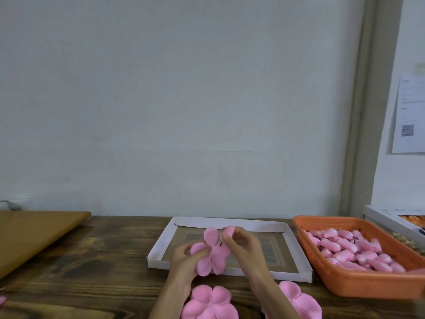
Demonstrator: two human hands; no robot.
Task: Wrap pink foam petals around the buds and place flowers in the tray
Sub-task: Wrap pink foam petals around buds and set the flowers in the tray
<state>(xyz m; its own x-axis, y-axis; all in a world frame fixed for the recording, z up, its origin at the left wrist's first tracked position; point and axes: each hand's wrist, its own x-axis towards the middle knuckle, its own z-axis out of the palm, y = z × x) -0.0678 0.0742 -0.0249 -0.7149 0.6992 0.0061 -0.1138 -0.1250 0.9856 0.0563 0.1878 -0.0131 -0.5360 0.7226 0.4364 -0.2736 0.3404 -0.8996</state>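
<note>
Head camera view, looking down at a dark wooden table (pixel 92 272) set against a plain pale wall. Both bare hands meet just above a shallow white cardboard tray (pixel 253 224) at the middle of the table. The left hand (pixel 186 255) has its fingers (pixel 203 249) curled round a pink foam petal piece (pixel 216 256) with several rounded lobes, gripping it from the left side. The right hand (pixel 242 247) has its fingers curled too and pinches a small pink bud (pixel 228 230), which touches the top of the held petal piece. Just beside the tray, on its right, stands an orange perforated plastic basket (pixel 356 286) holding a heap of loose pink buds (pixel 345 247). A second pink petal piece (pixel 209 302) lies flat at the near table edge between the forearms, and a third petal piece (pixel 301 300) lies to the right of the right forearm. A tan wooden board (pixel 34 231) rests at the far left, and a printed paper sheet (pixel 409 111) hangs on the wall at the right
</note>
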